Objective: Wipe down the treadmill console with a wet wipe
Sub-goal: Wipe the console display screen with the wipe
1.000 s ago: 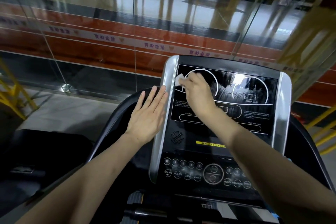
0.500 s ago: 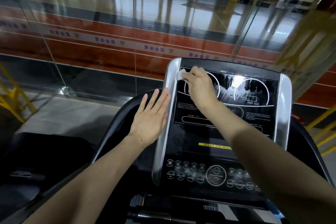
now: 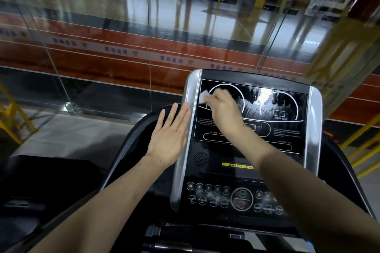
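The treadmill console (image 3: 283, 129) is a black glossy panel with silver side rails and a button row along its bottom. My right hand (image 3: 223, 109) presses a crumpled white wet wipe (image 3: 204, 96) against the panel's upper left, inside the left dial outline. Wet streaks shine across the top of the panel. My left hand (image 3: 170, 135) lies flat with fingers spread against the console's left silver rail (image 3: 185, 129), holding nothing.
A black curved handrail (image 3: 131, 144) wraps around the console's left side. A glass wall (image 3: 144, 26) stands just behind the console. Yellow metal railings (image 3: 10, 117) flank the far left and right. The button panel (image 3: 226, 197) sits under my right forearm.
My right hand with the wipe moved up to the panel's top left corner, then slid down a little. The view shifted to the left; my left hand stayed on the rail.
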`<state>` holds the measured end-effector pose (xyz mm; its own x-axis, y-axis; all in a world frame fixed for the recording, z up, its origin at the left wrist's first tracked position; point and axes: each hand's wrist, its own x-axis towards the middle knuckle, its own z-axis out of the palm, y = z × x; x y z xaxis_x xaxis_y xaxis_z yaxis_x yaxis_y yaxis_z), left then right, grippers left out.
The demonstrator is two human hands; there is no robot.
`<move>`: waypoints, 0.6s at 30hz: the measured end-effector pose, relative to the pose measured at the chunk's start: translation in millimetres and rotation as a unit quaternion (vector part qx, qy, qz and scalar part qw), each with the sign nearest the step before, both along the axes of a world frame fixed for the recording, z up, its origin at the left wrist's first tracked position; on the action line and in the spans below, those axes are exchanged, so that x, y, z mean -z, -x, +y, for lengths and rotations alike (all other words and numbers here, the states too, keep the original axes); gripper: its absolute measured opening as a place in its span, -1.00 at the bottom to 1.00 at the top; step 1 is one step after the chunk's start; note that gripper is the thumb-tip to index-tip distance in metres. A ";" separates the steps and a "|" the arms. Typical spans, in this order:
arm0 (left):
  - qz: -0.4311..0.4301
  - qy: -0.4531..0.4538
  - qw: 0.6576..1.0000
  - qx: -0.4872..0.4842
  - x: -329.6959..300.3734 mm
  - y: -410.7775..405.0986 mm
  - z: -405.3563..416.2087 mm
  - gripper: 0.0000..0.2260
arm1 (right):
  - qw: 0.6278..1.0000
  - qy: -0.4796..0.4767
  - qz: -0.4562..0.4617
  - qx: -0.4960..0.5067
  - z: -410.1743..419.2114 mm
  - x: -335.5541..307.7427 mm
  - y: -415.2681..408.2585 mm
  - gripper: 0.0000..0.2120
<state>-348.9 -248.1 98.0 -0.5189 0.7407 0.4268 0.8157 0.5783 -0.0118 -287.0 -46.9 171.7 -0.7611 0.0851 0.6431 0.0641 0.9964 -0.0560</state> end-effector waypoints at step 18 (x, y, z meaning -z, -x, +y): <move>0.012 -0.024 1.000 -0.004 -44.4 34.1 38.9 -0.40 | 0.978 0.145 -0.150 0.028 16.5 -27.5 -28.4 -0.41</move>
<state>-383.0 -209.2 142.4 -0.5146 0.7144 0.4741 0.8106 0.5856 -0.0027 -258.6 -30.5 199.2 -0.9001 0.2790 0.3345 0.1759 0.9354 -0.3068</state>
